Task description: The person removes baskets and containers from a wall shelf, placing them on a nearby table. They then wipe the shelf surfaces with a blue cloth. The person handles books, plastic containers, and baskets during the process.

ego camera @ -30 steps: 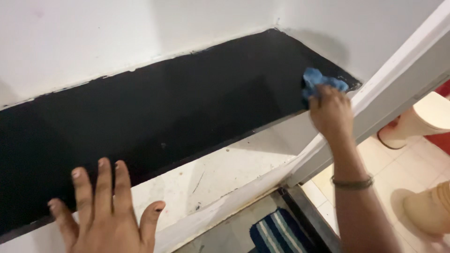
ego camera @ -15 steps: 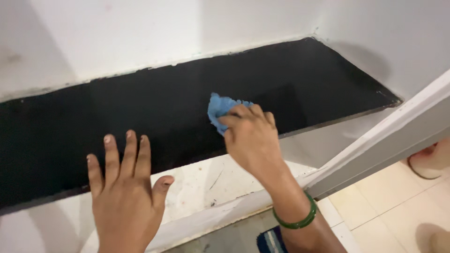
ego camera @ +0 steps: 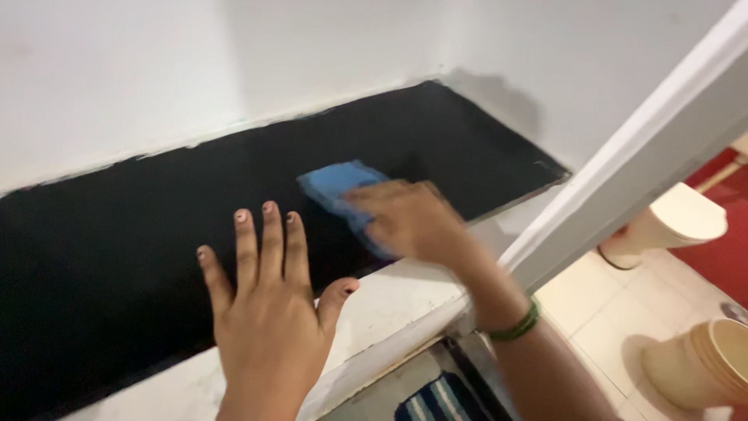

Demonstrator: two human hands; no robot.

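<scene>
Right hand grips blue cloth, pressed on black shelf near mid-span; motion blur, finger positions unclear. Left hand flat, fingers spread, palm at the shelf's front edge, holding nothing. Green bangle on right wrist.

A blue cloth is pressed onto the black shelf by the right hand, which is blurred and wears a green bangle at the wrist. The left hand is laid flat, fingers spread, across the shelf's white front edge. A striped blue mat and beige tiled floor are seen below.
</scene>
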